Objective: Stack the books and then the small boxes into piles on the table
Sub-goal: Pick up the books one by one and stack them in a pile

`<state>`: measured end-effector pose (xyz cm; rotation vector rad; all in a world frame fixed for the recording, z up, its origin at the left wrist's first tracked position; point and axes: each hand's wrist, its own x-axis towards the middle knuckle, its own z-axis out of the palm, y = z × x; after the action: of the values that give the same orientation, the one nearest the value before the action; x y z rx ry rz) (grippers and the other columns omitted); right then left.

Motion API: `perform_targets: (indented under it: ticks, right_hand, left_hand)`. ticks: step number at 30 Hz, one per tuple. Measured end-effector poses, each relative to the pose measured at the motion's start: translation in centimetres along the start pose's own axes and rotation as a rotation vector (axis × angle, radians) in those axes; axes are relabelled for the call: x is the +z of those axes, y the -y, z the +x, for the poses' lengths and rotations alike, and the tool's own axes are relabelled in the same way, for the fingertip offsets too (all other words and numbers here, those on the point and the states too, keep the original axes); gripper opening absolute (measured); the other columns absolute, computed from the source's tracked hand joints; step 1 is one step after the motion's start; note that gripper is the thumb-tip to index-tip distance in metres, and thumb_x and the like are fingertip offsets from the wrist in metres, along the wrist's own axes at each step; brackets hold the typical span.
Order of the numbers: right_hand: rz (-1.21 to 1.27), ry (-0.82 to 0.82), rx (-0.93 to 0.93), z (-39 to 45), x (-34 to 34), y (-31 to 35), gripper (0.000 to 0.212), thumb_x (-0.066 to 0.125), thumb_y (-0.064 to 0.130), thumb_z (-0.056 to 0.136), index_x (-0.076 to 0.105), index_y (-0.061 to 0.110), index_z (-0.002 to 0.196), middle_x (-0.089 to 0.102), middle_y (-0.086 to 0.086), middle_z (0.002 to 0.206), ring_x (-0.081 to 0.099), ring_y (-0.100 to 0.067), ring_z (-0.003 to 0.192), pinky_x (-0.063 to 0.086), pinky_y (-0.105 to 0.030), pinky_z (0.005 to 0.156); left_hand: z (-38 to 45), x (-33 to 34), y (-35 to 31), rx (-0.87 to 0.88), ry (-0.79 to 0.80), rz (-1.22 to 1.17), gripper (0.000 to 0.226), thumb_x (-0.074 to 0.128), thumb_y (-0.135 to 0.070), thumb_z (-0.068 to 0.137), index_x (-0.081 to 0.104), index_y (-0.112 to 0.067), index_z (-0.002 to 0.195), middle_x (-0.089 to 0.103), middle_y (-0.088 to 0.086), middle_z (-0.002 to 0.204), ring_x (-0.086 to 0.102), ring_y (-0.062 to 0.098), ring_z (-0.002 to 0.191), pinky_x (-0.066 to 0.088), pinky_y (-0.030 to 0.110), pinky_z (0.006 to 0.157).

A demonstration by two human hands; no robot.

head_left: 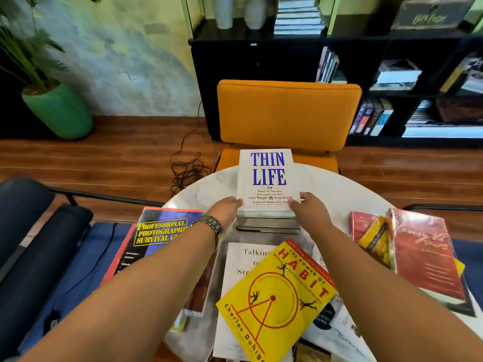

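A white book titled "Thin Life" (266, 176) lies on top of a small pile of books (268, 223) at the far side of the round white table (347, 194). My left hand (226, 208) holds the book's near left corner and my right hand (307, 206) holds its near right corner. Closer to me a yellow "The Power of Habit" book (277, 296) lies tilted over a white book (240, 259). A purple photography book (159, 231) lies at the left, red books (423, 252) at the right with a small yellow book (376, 233) on them.
An orange chair (287, 113) stands behind the table. A black bookshelf (392, 82) fills the back right. A green pot with a plant (57, 111) stands at the back left. Dark blue seats (39, 231) are at my left. A black cable (187, 168) lies on the wooden floor.
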<state>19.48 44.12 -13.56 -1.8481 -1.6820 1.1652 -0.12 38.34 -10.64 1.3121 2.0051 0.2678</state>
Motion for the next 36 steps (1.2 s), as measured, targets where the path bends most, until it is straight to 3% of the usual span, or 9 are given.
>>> perform_targets:
  ticks: [4,8,17,21,27,30,36]
  right_hand:
    - [-0.06,0.003,0.026,0.1,0.3,-1.1,0.037,0.055,0.025,0.095,0.056,0.012,0.129,0.061,-0.007,0.13,0.06,-0.025,0.111,0.038,-0.023,0.075]
    - [-0.055,0.007,0.045,-0.4,0.6,-2.0,0.036,0.06,0.026,0.092,0.058,0.012,0.125,0.065,-0.006,0.125,0.062,-0.023,0.106,0.039,-0.026,0.076]
    - [-0.071,0.012,0.078,-1.0,0.5,-2.4,0.035,0.064,0.027,0.089,0.061,0.014,0.121,0.068,-0.004,0.119,0.064,-0.021,0.099,0.043,-0.028,0.075]
    - [-0.062,-0.002,0.087,-1.3,0.6,-2.2,0.036,0.064,0.026,0.09,0.058,0.013,0.124,0.066,-0.005,0.123,0.063,-0.022,0.102,0.043,-0.028,0.077]
    - [-0.04,-0.013,0.104,-1.8,0.7,-2.1,0.04,0.061,0.027,0.093,0.054,0.013,0.13,0.063,-0.008,0.128,0.06,-0.025,0.11,0.04,-0.028,0.08]
    - [-0.047,-0.001,0.114,-1.8,0.7,-2.1,0.039,0.059,0.029,0.094,0.054,0.013,0.13,0.062,-0.008,0.128,0.06,-0.026,0.11,0.04,-0.028,0.08]
    - [-0.05,-0.006,0.088,-3.0,0.6,-2.0,0.049,0.053,0.033,0.097,0.041,0.018,0.142,0.053,-0.006,0.14,0.056,-0.026,0.12,0.045,-0.037,0.092]
  left_hand:
    - [0.7,0.7,-0.1,0.079,0.044,0.247,0.04,0.035,0.003,0.096,0.041,0.0,0.136,0.045,0.021,0.137,0.047,0.032,0.125,0.034,0.031,0.1]
    - [1.0,1.5,0.4,0.123,0.06,0.382,0.042,0.033,0.007,0.094,0.043,0.002,0.134,0.043,0.025,0.136,0.049,0.035,0.122,0.038,0.034,0.099]
    - [-0.3,1.4,0.5,0.171,0.114,0.473,0.049,0.041,0.005,0.092,0.034,0.001,0.14,0.038,0.023,0.141,0.044,0.034,0.128,0.034,0.033,0.101]
    - [-0.9,1.5,0.2,0.18,0.117,0.482,0.047,0.042,0.004,0.091,0.037,0.001,0.137,0.041,0.023,0.135,0.047,0.035,0.123,0.037,0.033,0.094]
    - [-1.2,1.8,0.1,0.153,0.102,0.429,0.047,0.043,0.004,0.091,0.038,0.0,0.138,0.041,0.022,0.135,0.048,0.035,0.121,0.039,0.032,0.096]
    - [-1.3,1.9,0.2,0.085,0.097,0.288,0.048,0.037,0.006,0.093,0.036,0.0,0.14,0.037,0.023,0.141,0.047,0.036,0.124,0.038,0.033,0.101]
    - [-2.8,1.5,-0.7,-0.044,0.04,-0.123,0.061,0.034,-0.038,0.101,0.016,-0.009,0.151,0.022,0.011,0.157,0.026,0.027,0.143,0.024,0.033,0.112]
